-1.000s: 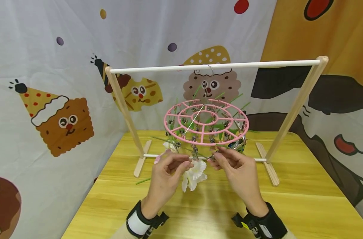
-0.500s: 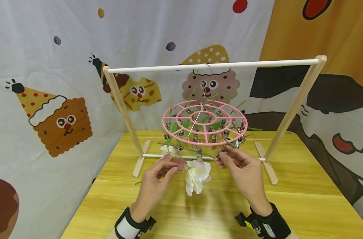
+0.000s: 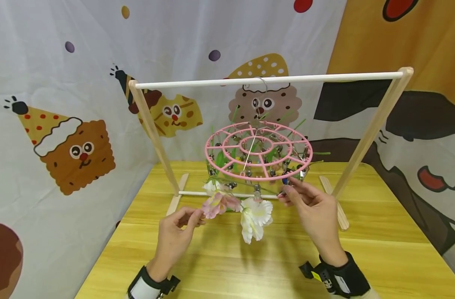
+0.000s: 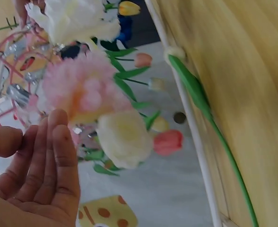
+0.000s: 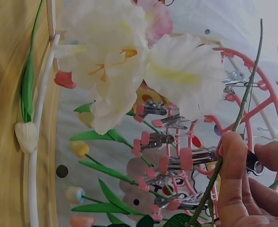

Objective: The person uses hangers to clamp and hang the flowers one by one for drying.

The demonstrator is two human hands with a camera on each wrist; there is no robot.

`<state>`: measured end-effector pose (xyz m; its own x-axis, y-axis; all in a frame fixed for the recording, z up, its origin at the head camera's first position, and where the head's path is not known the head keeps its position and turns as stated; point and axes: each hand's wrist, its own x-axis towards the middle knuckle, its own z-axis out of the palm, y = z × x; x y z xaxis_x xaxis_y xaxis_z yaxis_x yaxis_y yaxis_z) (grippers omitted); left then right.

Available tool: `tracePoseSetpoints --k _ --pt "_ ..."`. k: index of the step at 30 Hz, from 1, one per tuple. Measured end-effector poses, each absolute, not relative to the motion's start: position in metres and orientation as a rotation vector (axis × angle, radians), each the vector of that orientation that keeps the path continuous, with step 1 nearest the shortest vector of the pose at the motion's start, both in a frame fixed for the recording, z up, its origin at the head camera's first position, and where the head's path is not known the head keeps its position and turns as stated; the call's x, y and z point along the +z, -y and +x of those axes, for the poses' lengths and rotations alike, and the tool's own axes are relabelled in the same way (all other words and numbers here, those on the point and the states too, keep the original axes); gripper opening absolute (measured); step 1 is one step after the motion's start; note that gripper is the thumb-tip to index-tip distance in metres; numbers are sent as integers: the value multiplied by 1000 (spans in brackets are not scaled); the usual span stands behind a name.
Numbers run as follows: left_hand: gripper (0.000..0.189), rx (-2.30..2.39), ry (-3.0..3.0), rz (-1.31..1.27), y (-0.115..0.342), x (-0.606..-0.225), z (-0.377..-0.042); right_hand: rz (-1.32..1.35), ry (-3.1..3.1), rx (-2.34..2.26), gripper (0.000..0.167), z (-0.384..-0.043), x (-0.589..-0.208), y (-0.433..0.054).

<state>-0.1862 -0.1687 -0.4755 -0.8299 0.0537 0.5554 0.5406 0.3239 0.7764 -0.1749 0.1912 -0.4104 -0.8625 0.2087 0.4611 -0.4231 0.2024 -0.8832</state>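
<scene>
A round pink clip hanger (image 3: 257, 178) hangs with several metal clips and artificial flowers under it. My left hand (image 3: 176, 232) has its fingertips beside a pink flower (image 3: 221, 203) at the hanger's front left; the left wrist view shows the fingers fairly straight, holding nothing. Right of that flower hangs a white flower (image 3: 255, 216) beneath a metal clip (image 3: 257, 192). At the front right, my right hand (image 3: 317, 214) pinches a clip (image 5: 256, 164) between thumb and fingers. A green stem (image 5: 251, 80) runs past its index fingertip; part of the clip is hidden.
A wooden rack with a white top rod (image 3: 324, 77) carries the hanger. Its lower white rod (image 3: 197, 194) crosses near the table (image 3: 234, 265). A white tulip (image 5: 26, 137) lies on the wood near that rod. Several tulips hang below the hanger. A patterned cloth stands behind.
My left hand has drawn away to the left and down, past the pink flower. My right hand has shifted slightly right with the clip. The hanger has turned and its flowers have moved right.
</scene>
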Motion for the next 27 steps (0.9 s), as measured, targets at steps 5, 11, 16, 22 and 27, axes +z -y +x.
tracePoseSetpoints --k 5,11,16,22,27 --pt "7 -1315 2314 -423 181 -482 -196 186 1986 1693 30 -176 -410 -196" --pt "11 -970 2580 -356 194 -498 -214 178 1974 1694 30 -177 -412 -200" --pt "21 -766 2778 -331 201 -510 -227 174 1978 1673 31 -176 -414 -204" --pt "17 -642 2880 -333 205 -520 -234 179 2025 1558 32 -171 -420 -211" --pt "14 -589 2862 -337 203 -522 -237 190 2038 1448 34 -166 -426 -216"
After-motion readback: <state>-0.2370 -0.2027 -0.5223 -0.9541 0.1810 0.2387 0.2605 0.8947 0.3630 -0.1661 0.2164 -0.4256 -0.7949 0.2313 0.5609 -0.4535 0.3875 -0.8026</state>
